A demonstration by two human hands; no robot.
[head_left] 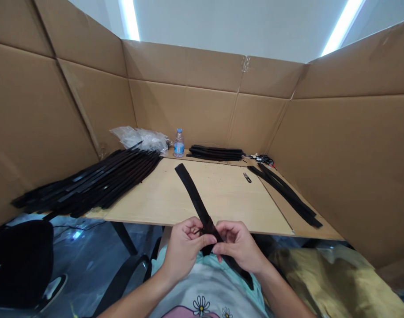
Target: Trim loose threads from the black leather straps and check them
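A long black strap-like strip (195, 194) runs slantwise across my lap, its far end over the table and its near end against my shirt. My left hand (189, 243) pinches it near the middle, thumb on top. Close beside, my right hand (236, 245) grips the same strip with thumb and fingers. Around the middle the strip looks folded or doubled, and the fingers partly hide that spot. A small dark bit sticks out by the left fingers; I cannot make out what it is.
A big pile of black strips (99, 181) covers the table's left side. A plastic bag (145, 140), a water bottle (179, 143) and a stack of strips (217, 153) stand at the back. Thread snips (247, 177) and more strips (288, 194) lie right. Cardboard walls (188, 97) enclose the table.
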